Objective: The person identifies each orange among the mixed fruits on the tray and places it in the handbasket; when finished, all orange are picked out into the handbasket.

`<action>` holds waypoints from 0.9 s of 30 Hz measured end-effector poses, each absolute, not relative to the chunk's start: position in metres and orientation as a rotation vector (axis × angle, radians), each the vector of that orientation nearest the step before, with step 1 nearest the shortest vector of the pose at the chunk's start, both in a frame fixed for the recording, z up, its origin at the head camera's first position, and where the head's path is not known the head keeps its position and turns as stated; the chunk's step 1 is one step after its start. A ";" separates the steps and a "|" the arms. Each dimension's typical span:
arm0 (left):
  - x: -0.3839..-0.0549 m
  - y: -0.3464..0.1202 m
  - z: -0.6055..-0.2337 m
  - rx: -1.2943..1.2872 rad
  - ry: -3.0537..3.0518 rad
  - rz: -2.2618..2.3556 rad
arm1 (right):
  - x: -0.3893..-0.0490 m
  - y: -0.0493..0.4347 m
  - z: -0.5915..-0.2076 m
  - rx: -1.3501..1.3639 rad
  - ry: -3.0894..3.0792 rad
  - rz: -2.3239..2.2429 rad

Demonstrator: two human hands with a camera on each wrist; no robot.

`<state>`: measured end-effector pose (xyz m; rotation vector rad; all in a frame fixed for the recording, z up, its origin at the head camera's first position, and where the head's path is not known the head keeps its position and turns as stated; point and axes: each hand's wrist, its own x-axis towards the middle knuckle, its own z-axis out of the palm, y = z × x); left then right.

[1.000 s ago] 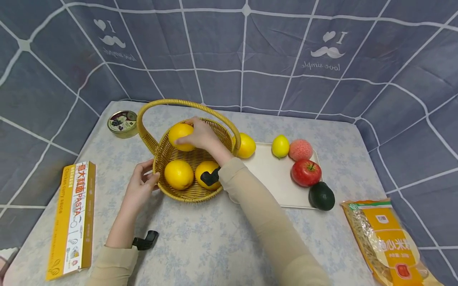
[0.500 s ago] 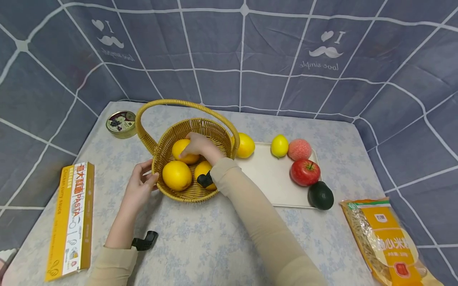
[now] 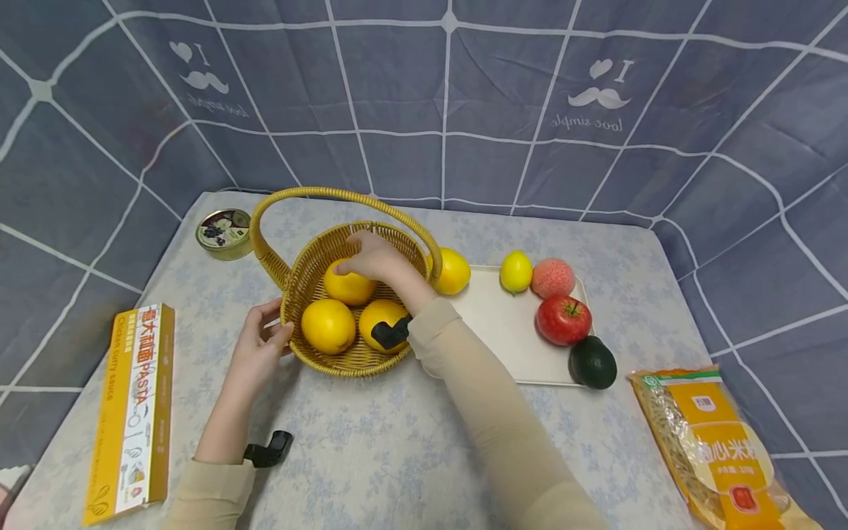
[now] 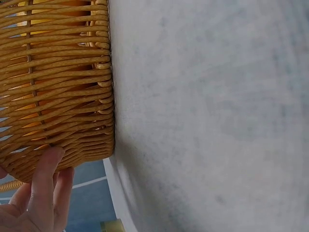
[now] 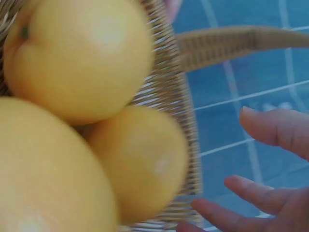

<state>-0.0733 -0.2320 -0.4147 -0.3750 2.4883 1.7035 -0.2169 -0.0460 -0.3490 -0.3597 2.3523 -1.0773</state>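
Observation:
A yellow wicker basket [image 3: 351, 372] with a tall arched handle [image 3: 338, 193] stands on the table with three yellow-orange oranges inside. One orange [image 3: 349, 287] lies at the back, another orange [image 3: 328, 327] at the front left, and a third orange [image 3: 376, 318] at the front right, partly behind the black wrist camera. My left hand [image 3: 260, 340] grips the basket's left side, thumb at the rim; its fingers [image 4: 44, 186] press on the weave in the left wrist view. Over the back orange, my right hand [image 3: 384, 263] has spread fingers, apart from the fruit in the right wrist view.
Right of the basket, a cream tray [image 3: 510, 346] bears a yellow fruit [image 3: 454, 272], a lemon [image 3: 516, 272], a pink ball-shaped fruit [image 3: 553, 278], an apple [image 3: 563, 319] and an avocado [image 3: 592, 363]. A tin [image 3: 224, 232], pasta box [image 3: 132, 412] and noodle bag [image 3: 718, 449] lie around.
My right hand has lowered an orange into the back of the basket, let it go and lifted slightly off it. The left hand has stayed on the basket.

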 end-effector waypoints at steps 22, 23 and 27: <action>-0.074 -0.231 -0.414 -0.379 2.491 1.720 | -0.129 0.079 -0.367 -0.813 2.247 -1.618; -0.074 -0.231 -0.414 -0.379 2.490 1.720 | -0.129 0.086 -0.370 -0.796 2.259 -1.635; -0.074 -0.231 -0.415 -0.390 2.495 1.716 | -0.132 0.106 -0.378 -0.692 2.311 -1.726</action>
